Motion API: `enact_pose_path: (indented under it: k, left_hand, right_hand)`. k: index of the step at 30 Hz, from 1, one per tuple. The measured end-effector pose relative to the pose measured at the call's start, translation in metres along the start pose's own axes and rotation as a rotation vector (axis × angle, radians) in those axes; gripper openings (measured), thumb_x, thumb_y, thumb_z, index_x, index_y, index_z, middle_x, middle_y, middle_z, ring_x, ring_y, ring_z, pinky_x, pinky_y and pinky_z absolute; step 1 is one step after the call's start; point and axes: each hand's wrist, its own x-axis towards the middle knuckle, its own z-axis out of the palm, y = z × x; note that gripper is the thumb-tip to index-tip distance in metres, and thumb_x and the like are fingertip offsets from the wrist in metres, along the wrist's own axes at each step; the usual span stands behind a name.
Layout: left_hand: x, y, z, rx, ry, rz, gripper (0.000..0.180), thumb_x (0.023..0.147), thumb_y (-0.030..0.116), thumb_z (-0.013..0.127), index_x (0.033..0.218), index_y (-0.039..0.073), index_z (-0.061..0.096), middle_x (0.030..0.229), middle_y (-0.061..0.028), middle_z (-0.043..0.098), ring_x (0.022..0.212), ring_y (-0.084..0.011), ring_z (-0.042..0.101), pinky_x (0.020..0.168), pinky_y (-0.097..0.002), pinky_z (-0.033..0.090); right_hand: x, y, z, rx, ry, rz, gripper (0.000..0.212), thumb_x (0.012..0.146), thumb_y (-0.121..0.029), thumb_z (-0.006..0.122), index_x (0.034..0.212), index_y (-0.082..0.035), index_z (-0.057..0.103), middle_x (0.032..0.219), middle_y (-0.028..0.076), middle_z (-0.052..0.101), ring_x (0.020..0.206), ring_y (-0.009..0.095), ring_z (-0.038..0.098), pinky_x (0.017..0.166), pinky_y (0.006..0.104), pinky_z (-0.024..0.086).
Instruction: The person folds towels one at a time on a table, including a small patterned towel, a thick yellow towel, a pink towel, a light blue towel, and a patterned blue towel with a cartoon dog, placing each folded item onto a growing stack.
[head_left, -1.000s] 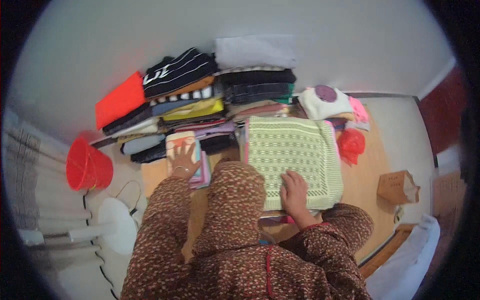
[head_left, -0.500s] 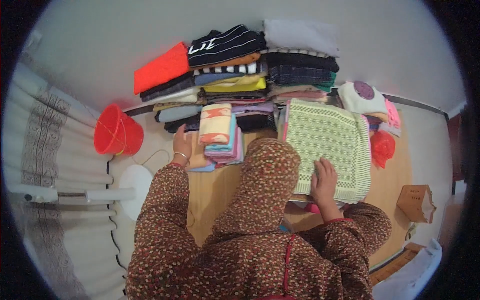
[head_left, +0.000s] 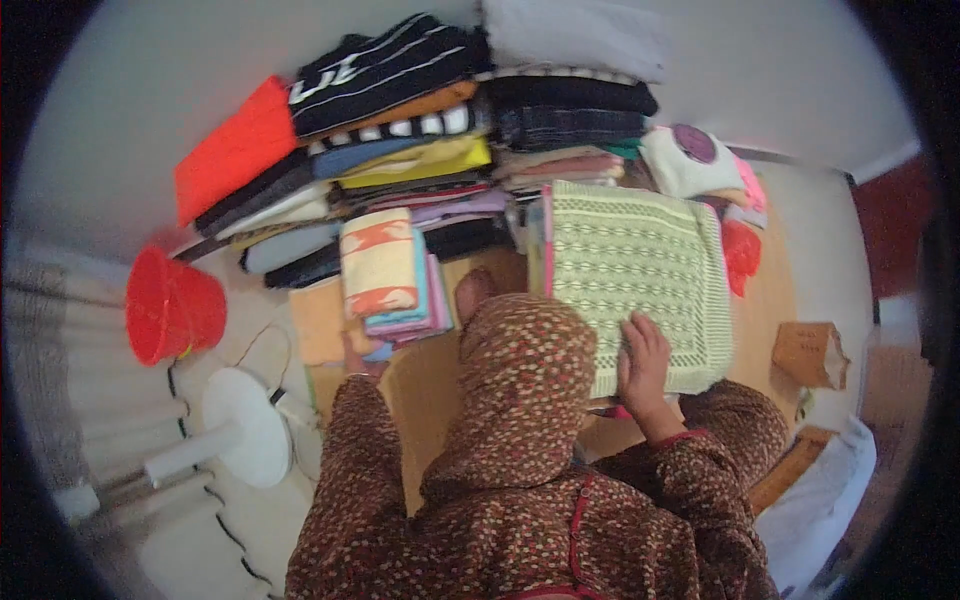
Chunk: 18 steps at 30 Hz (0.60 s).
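Note:
My right hand (head_left: pixel 645 362) lies flat, fingers extended, on the near part of a light green patterned knit cloth (head_left: pixel 635 270). That cloth is folded square and tops a pile to the right. To the left stands a small stack of folded towels, with a cream and orange towel (head_left: pixel 380 262) on top and blue and pink ones below. My left hand (head_left: pixel 360 352) is at the near left corner of this stack, beside a flat peach folded cloth (head_left: pixel 318 325). Its fingers are blurred and partly hidden against the towels.
Tall piles of folded clothes (head_left: pixel 400 160) line the wall. A red bucket (head_left: pixel 178 305) and a white round-based stand (head_left: pixel 245 425) are at the left. A red plastic bag (head_left: pixel 740 255) and a brown paper bag (head_left: pixel 808 352) are at the right. My leg (head_left: pixel 525 370) lies between the stacks.
My left hand has moved nearer to me, from the far left side of the towel stack to its near corner. My right hand stays on the green cloth. The view has shifted.

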Motion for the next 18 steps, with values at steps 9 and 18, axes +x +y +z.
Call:
enact_pose_path:
  k: [9,18]
  left_hand:
    - [-0.006,0.022,0.025,-0.505,-0.120,0.087,0.058,0.087,0.051,0.034,0.125,0.008,0.045,0.125,-0.0071,0.049,0.115,-0.0259,0.044,0.096,-0.0444,0.035]
    - [-0.060,0.057,-0.069,-0.310,0.142,0.272,0.052,0.086,0.044,0.039,0.122,0.008,0.048,0.118,-0.0083,0.053,0.110,-0.0255,0.049,0.093,-0.0418,0.038]
  right_hand:
    - [-0.004,0.000,-0.003,0.023,0.002,0.051,0.046,0.073,-0.008,0.056,0.119,-0.010,0.048,0.127,0.010,0.044,0.119,0.031,0.038,0.094,0.0429,0.030]
    - [-0.002,0.006,-0.015,0.117,0.019,-0.019,0.043,0.073,-0.011,0.055,0.116,-0.009,0.050,0.124,0.010,0.046,0.117,0.030,0.040,0.094,0.0416,0.031]
